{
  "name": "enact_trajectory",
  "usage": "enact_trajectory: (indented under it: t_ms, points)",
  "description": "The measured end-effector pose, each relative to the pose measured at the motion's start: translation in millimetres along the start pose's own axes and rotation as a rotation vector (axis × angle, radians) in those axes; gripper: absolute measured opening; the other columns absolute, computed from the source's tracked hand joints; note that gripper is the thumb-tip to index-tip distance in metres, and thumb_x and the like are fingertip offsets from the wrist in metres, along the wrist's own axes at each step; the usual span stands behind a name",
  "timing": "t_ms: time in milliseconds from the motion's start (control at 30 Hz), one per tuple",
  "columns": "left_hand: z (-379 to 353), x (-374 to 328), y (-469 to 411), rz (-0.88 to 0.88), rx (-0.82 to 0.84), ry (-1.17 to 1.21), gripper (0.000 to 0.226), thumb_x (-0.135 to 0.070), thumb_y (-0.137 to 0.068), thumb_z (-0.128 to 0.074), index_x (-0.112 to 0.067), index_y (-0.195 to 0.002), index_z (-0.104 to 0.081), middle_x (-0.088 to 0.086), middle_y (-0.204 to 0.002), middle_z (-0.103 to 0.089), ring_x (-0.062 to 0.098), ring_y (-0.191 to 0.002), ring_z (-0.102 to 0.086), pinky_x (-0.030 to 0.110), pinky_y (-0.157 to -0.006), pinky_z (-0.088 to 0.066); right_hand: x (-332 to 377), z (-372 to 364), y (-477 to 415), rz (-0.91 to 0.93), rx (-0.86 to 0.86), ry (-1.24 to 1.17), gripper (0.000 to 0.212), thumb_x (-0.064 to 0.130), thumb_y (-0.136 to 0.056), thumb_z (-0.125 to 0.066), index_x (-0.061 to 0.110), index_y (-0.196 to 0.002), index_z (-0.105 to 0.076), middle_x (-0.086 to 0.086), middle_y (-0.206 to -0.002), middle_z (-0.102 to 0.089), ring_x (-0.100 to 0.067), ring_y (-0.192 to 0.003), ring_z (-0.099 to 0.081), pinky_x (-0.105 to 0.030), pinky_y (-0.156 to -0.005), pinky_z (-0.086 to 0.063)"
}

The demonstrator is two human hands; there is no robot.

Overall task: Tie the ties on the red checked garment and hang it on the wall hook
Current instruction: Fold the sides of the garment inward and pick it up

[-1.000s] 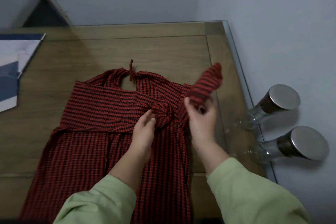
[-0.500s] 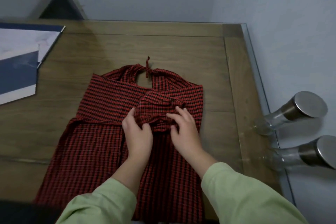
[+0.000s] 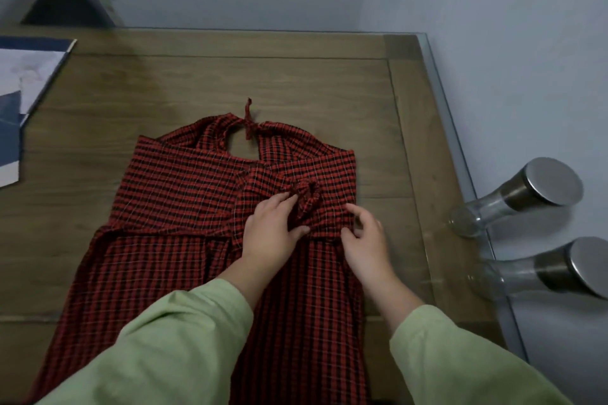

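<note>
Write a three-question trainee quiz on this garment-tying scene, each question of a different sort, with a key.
1. True or false: the red checked garment hangs from a wall hook.
2. Which hand touches the waist knot? A. left hand B. right hand
3. Fill in: the thin neck tie lies at the garment's ___ edge, away from the person.

Key: 1. false, it lies flat on the wooden table. 2. A; the right one rests on cloth beside it. 3. far.
</note>
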State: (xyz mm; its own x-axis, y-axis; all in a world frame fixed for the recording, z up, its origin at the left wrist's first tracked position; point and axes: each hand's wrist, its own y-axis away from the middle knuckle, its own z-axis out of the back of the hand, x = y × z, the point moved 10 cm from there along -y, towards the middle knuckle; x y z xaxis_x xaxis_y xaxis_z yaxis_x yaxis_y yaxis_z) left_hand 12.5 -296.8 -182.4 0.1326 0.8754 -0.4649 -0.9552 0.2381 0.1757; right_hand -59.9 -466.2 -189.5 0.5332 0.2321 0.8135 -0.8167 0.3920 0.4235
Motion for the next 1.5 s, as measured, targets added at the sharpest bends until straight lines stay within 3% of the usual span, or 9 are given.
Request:
enact_trajectory:
  t_ms: [67, 267, 467, 667, 867, 1033, 1200, 1367, 1500]
  points:
    - [6.7, 3.8, -2.2, 0.02, -0.07, 0.092, 0.049, -0.038, -0.086, -0.065, -0.024, -0.132, -0.056, -0.007, -0.136, -0.053, 0.019, -0.128, -0.044, 0.038, -0.106, -0.039, -3.9, -5.3, -2.3, -0.019, 0.029, -0.029, 0.04, 0.03, -0.083, -0.056, 0.055, -0.114, -0.054, 0.005, -0.127, -0.057, -0.017, -0.113, -0.06, -0.042, -0.099, -0.05]
    - [58.6, 34.6, -1.8, 0.297, -0.412, 0.706, 0.015, -0.014, -0.094, -0.055, -0.017, -0.105, -0.064, -0.002, -0.103, -0.065, 0.016, -0.099, -0.059, 0.029, -0.092, -0.046, 11.6, -8.8, -9.6, 0.005, 0.062, -0.105, 0.032, 0.019, -0.095, -0.055, 0.024, -0.126, -0.06, 0.007, -0.127, -0.057, -0.009, -0.12, -0.05, -0.028, -0.106, -0.039]
    - [117.3, 145.6, 11.8, 0.489, -0.786, 1.177, 0.023, -0.011, -0.093, -0.053, -0.016, -0.114, -0.058, 0.006, -0.115, -0.063, 0.017, -0.105, -0.06, 0.036, -0.103, -0.045, 11.2, -10.9, -20.9, -0.033, -0.011, -0.192, 0.03, 0.012, -0.093, -0.056, 0.023, -0.121, -0.063, 0.002, -0.127, -0.061, -0.015, -0.119, -0.056, -0.04, -0.107, -0.044]
    - [83.0, 221.3, 37.8, 0.85, -0.798, 1.591, 0.056, 0.01, -0.093, -0.036, -0.014, -0.144, -0.037, 0.015, -0.132, -0.055, 0.031, -0.114, -0.059, 0.046, -0.088, -0.052, 24.0, -21.6, -28.8, 0.0, -0.004, -0.161, 0.036, 0.007, -0.092, -0.057, 0.023, -0.124, -0.06, -0.001, -0.132, -0.058, -0.015, -0.117, -0.055, -0.026, -0.097, -0.045]
    - [79.0, 230.6, 74.4, 0.954, -0.753, 1.164, 0.06, 0.006, -0.084, -0.047, -0.014, -0.14, -0.035, 0.016, -0.131, -0.052, 0.032, -0.116, -0.056, 0.041, -0.101, -0.046, 25.1, -22.1, -34.0, 0.014, 0.095, -0.123, 0.053, 0.003, -0.09, -0.06, 0.028, -0.136, -0.052, 0.001, -0.14, -0.051, -0.016, -0.125, -0.051, -0.033, -0.105, -0.044]
    - [119.9, 147.7, 62.9, 0.529, -0.668, 0.288, 0.046, 0.002, -0.076, -0.06, -0.005, -0.121, -0.057, 0.021, -0.121, -0.052, 0.037, -0.118, -0.045, 0.04, -0.107, -0.031, 29.5, -22.3, -34.3, 0.047, 0.156, -0.065, 0.063, 0.003, -0.092, -0.059, 0.023, -0.147, -0.038, 0.0, -0.149, -0.041, -0.007, -0.129, -0.039, -0.025, -0.106, -0.035]
    - [53.3, 16.2, 38.1, 0.131, -0.218, 0.498, 0.041, -0.003, -0.081, -0.063, -0.013, -0.12, -0.06, 0.003, -0.113, -0.054, 0.022, -0.11, -0.055, 0.034, -0.103, -0.041, 40.0, -21.5, -31.3, 0.124, 0.178, 0.023, 0.069, 0.002, -0.091, -0.059, 0.017, -0.151, -0.028, -0.002, -0.154, -0.034, -0.003, -0.129, -0.033, -0.017, -0.104, -0.027]
    - [-2.9, -56.7, 44.7, 0.152, 0.13, 0.447, 0.091, -0.032, -0.078, -0.069, -0.019, -0.152, -0.018, 0.002, -0.154, -0.023, 0.021, -0.143, -0.02, 0.033, -0.117, -0.02, 68.4, -19.6, -26.2, 0.275, 0.205, 0.148, 0.072, 0.004, -0.091, -0.057, 0.022, -0.152, -0.024, -0.005, -0.154, -0.031, -0.009, -0.14, -0.028, -0.021, -0.112, -0.023]
    - [4.4, -54.2, 51.5, 0.242, 0.107, 0.367, 0.095, -0.025, -0.08, -0.067, -0.018, -0.153, -0.007, 0.001, -0.16, -0.01, 0.021, -0.147, -0.01, 0.037, -0.117, -0.02, 95.0, -28.6, -16.0, 0.383, 0.256, 0.197, 0.074, 0.004, -0.091, -0.056, 0.026, -0.152, -0.022, -0.003, -0.154, -0.032, -0.015, -0.142, -0.031, -0.024, -0.113, -0.026]
